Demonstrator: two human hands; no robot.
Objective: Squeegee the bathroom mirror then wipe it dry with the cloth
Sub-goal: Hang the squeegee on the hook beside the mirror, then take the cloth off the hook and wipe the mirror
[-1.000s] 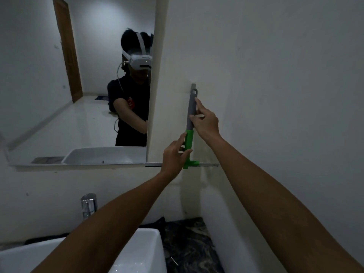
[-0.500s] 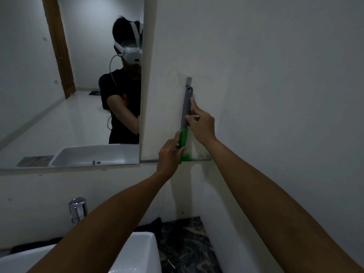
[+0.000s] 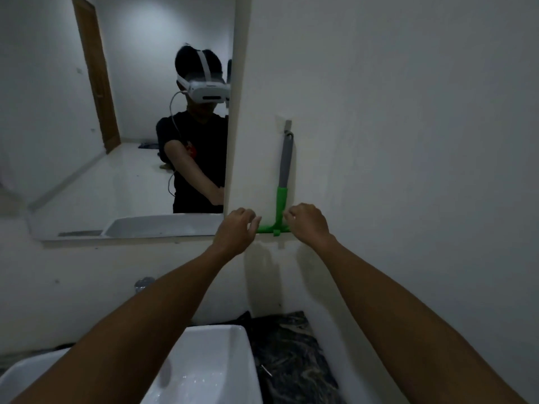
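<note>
We see the squeegee (image 3: 282,182) hanging upright from a wall hook (image 3: 288,125), just right of the mirror (image 3: 116,141). Our left hand (image 3: 237,228) and right hand (image 3: 306,223) flank its green blade bar, fingers loosely curled, holding nothing. Below, the sink (image 3: 230,345) sits on the counter (image 3: 291,360).

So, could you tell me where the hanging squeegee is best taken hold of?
Probably the grey handle, from the front, fingers wrapping its sides: it hangs upright from a wall hook, blade at the bottom, so lifting should free the loop.
</note>
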